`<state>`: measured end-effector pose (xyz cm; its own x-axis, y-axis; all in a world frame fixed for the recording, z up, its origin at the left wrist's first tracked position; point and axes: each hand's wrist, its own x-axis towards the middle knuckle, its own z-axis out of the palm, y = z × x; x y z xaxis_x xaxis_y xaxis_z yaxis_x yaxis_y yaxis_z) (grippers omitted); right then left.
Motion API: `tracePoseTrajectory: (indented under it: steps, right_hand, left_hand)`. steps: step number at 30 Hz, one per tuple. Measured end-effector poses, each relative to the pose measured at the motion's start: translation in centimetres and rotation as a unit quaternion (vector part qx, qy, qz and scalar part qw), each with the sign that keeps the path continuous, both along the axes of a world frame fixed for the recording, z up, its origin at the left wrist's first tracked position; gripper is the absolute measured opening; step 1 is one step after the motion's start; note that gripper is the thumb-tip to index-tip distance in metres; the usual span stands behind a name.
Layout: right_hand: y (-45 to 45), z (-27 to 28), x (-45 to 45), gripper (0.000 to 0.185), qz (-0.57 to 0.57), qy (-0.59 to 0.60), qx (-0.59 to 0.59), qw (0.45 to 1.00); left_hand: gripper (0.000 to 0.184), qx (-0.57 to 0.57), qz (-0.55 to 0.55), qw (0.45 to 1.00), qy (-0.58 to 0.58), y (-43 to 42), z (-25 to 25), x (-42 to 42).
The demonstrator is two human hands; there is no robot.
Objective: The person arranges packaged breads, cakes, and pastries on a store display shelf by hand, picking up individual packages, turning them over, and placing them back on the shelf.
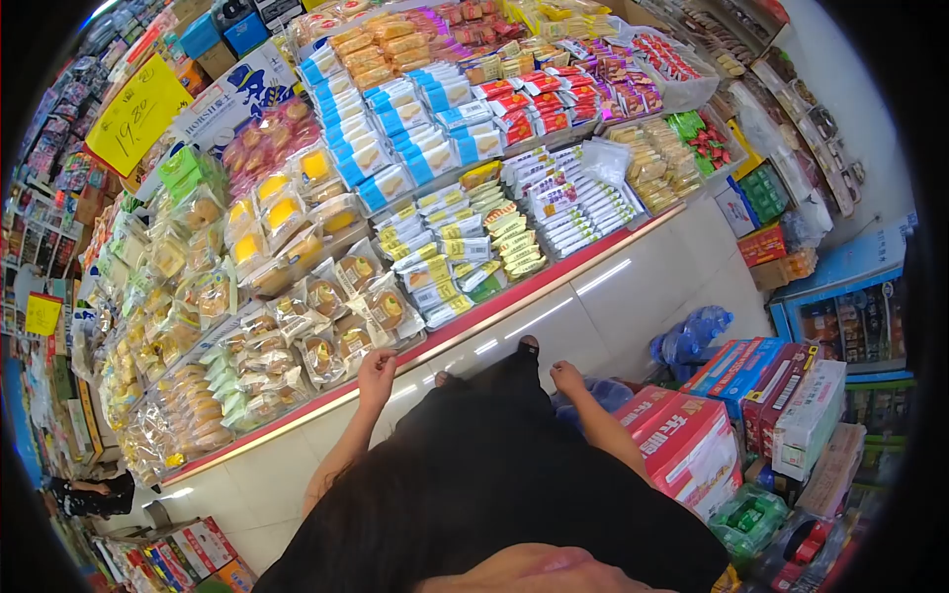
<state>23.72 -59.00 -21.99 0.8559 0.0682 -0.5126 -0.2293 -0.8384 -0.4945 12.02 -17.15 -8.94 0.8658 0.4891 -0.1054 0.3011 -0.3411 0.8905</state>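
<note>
My left hand (377,374) is loosely closed, with nothing visible in it, just in front of the red front edge (435,342) of a large snack display. Nearest to it are round cakes in clear wrappers (354,341). On the other side of my body, my right hand (565,377) hangs with its fingers curled over the tiled floor, and I see nothing in it. Close by it stands a red carton (682,445). White and yellow snack packets (435,267) and blue and white packets (381,148) lie in rows farther back on the display.
A yellow price sign (140,114) stands at the back left. On the right, stacked boxes (766,395) and blue-wrapped bottles (690,336) stand on the floor. Another person's dark clothing (94,496) shows at the lower left, near stacked cartons (193,555).
</note>
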Motion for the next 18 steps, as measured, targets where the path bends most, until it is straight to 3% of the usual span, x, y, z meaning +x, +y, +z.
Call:
tracePoseTrajectory:
  steps: [2,10,12,18]
  right_hand:
    - [-0.7,-0.3,1.1,0.035,0.022,0.025,0.041,0.999]
    - [-7.4,-1.6,4.9,0.034,0.035,0.037,0.025,0.998]
    - [-10.4,-4.3,5.6,0.032,0.033,-0.036,0.025,0.998]
    - [-17.6,-5.8,10.2,0.032,0.026,-0.034,0.018,0.999]
  left_hand:
    - [0.011,0.004,0.01,1.0,0.002,-0.1,-0.2,0.1]
    - [0.016,0.087,0.068,0.993,0.033,-1.2,-0.3,0.9]
    - [0.016,0.08,0.084,0.992,0.043,-1.3,-0.5,1.0]
    - [0.019,0.111,0.14,0.979,0.099,-2.7,0.2,2.1]
